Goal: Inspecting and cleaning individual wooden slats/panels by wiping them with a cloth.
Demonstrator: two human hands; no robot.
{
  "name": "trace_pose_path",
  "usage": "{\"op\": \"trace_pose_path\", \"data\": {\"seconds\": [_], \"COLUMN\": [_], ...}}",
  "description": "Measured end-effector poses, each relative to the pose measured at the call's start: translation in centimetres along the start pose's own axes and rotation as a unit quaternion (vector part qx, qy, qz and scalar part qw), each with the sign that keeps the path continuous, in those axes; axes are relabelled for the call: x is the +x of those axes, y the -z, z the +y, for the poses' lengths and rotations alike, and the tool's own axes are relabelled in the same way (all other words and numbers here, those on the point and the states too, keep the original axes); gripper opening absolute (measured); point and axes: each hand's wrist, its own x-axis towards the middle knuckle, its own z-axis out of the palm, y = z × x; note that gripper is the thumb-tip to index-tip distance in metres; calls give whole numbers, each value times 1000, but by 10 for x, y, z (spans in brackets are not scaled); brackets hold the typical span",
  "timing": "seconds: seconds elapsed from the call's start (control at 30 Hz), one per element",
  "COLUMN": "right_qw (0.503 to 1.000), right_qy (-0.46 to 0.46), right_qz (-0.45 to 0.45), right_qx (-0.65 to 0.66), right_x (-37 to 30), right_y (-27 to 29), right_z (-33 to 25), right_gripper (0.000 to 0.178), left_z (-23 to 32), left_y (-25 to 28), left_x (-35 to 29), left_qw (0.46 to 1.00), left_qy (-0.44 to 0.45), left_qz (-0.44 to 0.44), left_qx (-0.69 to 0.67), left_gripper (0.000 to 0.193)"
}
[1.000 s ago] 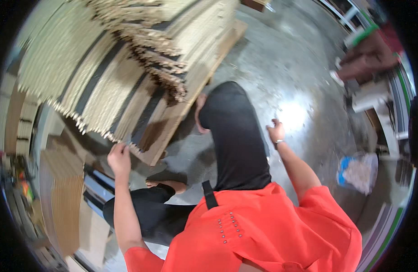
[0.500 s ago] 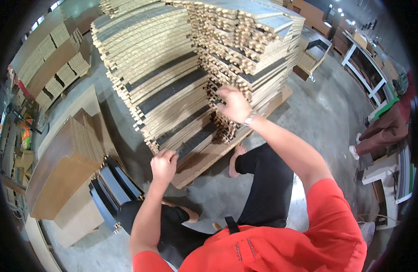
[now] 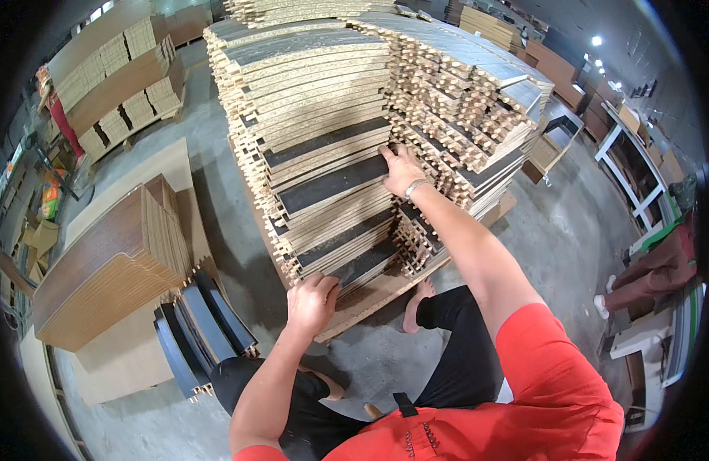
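Observation:
A tall stack of curved chipboard panels (image 3: 323, 100) stands before me, wooden dowels poking from the panel ends. Some panels show a dark front face. At the stack's low left corner is my left hand (image 3: 312, 300), fingers curled against the panel ends; whatever lies within them is hidden. My right hand (image 3: 403, 172) reaches to the right end of a dark-faced panel (image 3: 335, 184), fingertips touching its end and thumb apart from the fingers. Right beside it rises a second stack of dowelled panels (image 3: 477, 115).
Both stacks rest on a wooden base board (image 3: 354, 311) by my feet. Left of me lie several blue-and-black curved panels (image 3: 197, 330) and a pile of brown curved boards (image 3: 108, 269). A person in dark red trousers (image 3: 652, 269) stands at right; another person (image 3: 61, 119) is far left.
My right hand has come from over the dowelled ends between the stacks onto the dark-faced panel's right end. My left hand stays at the low left corner. The view has shifted.

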Motion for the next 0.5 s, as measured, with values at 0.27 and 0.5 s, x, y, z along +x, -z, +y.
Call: {"op": "trace_pose_path", "data": {"seconds": [0.27, 0.5], "right_qw": [983, 948], "right_qy": [184, 98], "right_qz": [17, -11], "right_qx": [-12, 303], "right_x": [-51, -192], "right_y": [25, 13], "right_z": [24, 55], "right_gripper": [60, 62], "left_z": [-5, -16], "left_y": [-3, 17], "left_x": [1, 7], "left_qw": [1000, 958], "left_qy": [0, 146], "left_qz": [-24, 161], "left_qx": [-1, -187], "left_gripper": [9, 4]}}
